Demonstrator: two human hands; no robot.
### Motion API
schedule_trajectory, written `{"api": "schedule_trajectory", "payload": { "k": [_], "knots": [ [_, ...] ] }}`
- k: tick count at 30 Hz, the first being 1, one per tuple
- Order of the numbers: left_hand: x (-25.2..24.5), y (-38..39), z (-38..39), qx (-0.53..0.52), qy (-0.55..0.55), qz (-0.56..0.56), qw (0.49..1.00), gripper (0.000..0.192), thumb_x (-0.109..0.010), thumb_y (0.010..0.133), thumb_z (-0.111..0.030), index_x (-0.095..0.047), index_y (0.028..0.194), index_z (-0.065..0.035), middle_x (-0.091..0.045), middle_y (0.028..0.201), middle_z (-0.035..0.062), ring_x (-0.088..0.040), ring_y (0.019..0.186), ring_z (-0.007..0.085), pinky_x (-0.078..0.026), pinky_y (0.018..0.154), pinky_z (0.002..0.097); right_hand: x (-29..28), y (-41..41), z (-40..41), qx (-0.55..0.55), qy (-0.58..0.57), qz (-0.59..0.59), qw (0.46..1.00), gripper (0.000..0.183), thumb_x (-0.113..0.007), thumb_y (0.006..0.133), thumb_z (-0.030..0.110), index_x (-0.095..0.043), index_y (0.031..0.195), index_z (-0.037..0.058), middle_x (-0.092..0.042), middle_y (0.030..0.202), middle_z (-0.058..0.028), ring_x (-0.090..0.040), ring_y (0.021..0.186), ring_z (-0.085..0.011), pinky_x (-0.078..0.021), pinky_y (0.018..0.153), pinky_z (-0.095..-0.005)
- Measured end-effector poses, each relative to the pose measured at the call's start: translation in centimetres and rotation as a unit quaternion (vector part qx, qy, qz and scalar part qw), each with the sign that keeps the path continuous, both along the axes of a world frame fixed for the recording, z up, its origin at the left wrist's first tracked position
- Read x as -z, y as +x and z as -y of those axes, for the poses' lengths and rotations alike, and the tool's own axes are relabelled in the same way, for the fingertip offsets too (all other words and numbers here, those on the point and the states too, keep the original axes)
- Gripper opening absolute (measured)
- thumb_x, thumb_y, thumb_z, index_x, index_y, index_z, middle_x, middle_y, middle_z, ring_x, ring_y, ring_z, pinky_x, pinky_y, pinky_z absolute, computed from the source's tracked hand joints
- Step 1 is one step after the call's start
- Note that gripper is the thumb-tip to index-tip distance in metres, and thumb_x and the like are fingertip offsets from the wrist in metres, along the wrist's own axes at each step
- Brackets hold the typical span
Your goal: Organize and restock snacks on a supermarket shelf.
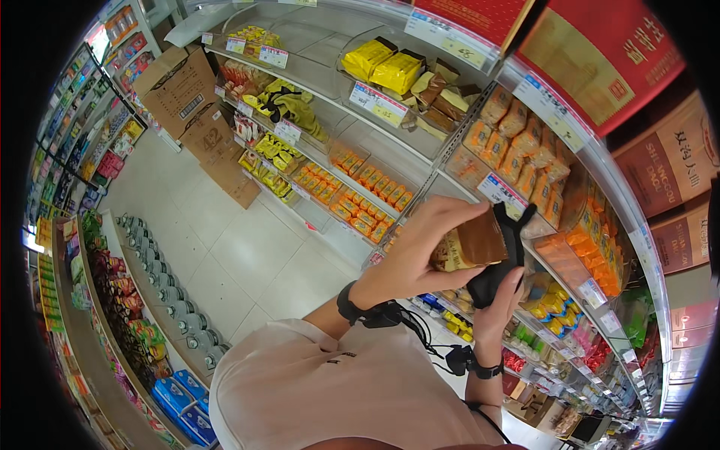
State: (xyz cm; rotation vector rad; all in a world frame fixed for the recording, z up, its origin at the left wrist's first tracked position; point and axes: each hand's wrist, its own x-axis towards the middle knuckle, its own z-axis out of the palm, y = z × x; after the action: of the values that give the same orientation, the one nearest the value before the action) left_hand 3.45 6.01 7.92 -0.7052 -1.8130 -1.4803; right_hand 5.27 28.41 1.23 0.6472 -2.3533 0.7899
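My left hand [402,253] grips a brown and cream wrapped snack packet [469,244] between thumb and fingers, in front of the shelves. Close against the packet's right side is a black object [498,270] with a forked top; its kind is unclear. My right hand [500,306] holds this black object from below, its thumb pointing up. Both wrists wear black straps with cords. Similar brown and cream packets [441,104] lie loose in a clear shelf bin, beside yellow packs [398,70].
Tiered shelves hold orange-wrapped snacks [371,180] and tan packets [520,140]. A yellow-green and black cloth item [295,107] lies on another tier. Cardboard boxes [185,107] stand beyond the shelves. Across the tiled floor [236,242], a low shelf bears large clear bottles [183,309].
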Motion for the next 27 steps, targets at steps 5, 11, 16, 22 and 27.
{"api": "schedule_trajectory", "payload": {
  "k": [5,11,16,22,27],
  "knots": [
    [0.3,-2.5,4.3,-0.122,0.079,-0.107,0.984,0.08,-0.088,0.068,-0.01,-0.051,0.139,0.0006,-0.056,0.13,0.017,-0.055,0.118,0.0322,-0.046,0.098,0.0403,0.3,-1.7,1.2,0.016,0.042,0.052,0.998,0.095,-0.074,0.073,-0.012,-0.03,0.156,0.0025,-0.048,0.138,-0.0268,-0.051,0.127,-0.0415,-0.0421,0.107,-0.0419],
    [-0.6,-8.5,6.8,-0.075,0.217,-0.058,0.972,0.083,-0.079,0.066,0.005,-0.045,0.142,-0.0003,-0.044,0.13,0.0131,-0.051,0.123,0.0274,-0.048,0.101,0.0403,1.5,-1.9,2.1,-0.003,-0.059,0.095,0.994,0.095,-0.077,0.072,-0.013,-0.032,0.154,0.0015,-0.047,0.141,-0.0278,-0.052,0.126,-0.0408,-0.0433,0.105,-0.0401],
    [-0.8,-12.5,6.7,-0.137,0.099,-0.068,0.983,0.067,-0.078,0.069,0.005,-0.054,0.131,-0.0018,-0.048,0.128,0.0112,-0.051,0.121,0.0255,-0.046,0.102,0.0387,-1.9,-0.5,5.5,0.047,-0.361,0.378,0.851,0.059,-0.054,0.093,0.015,-0.039,0.148,-0.0029,-0.045,0.145,-0.0228,-0.046,0.13,-0.0309,-0.0347,0.11,-0.0358],
    [-0.5,-16.4,4.9,-0.224,0.019,-0.048,0.973,0.067,-0.084,0.076,-0.012,-0.053,0.135,-0.0032,-0.057,0.126,0.017,-0.054,0.111,0.033,-0.045,0.095,0.0422,-1.1,1.3,4.2,0.129,-0.296,0.363,0.874,0.08,-0.061,0.081,-0.018,-0.034,0.154,0.0028,-0.044,0.145,-0.0321,-0.048,0.132,-0.0439,-0.0382,0.11,-0.0423],
    [-1.3,-16.8,4.1,-0.218,-0.131,-0.049,0.966,0.055,-0.075,0.088,-0.025,-0.055,0.133,-0.0017,-0.061,0.118,0.0203,-0.055,0.109,0.0367,-0.04,0.098,0.0477,-3.2,1.6,3.1,0.156,-0.401,0.404,0.807,0.059,-0.041,0.108,0.044,-0.052,0.132,-0.0081,-0.055,0.125,-0.0136,-0.048,0.115,-0.0193,-0.0358,0.104,-0.0296]
  ]
}}
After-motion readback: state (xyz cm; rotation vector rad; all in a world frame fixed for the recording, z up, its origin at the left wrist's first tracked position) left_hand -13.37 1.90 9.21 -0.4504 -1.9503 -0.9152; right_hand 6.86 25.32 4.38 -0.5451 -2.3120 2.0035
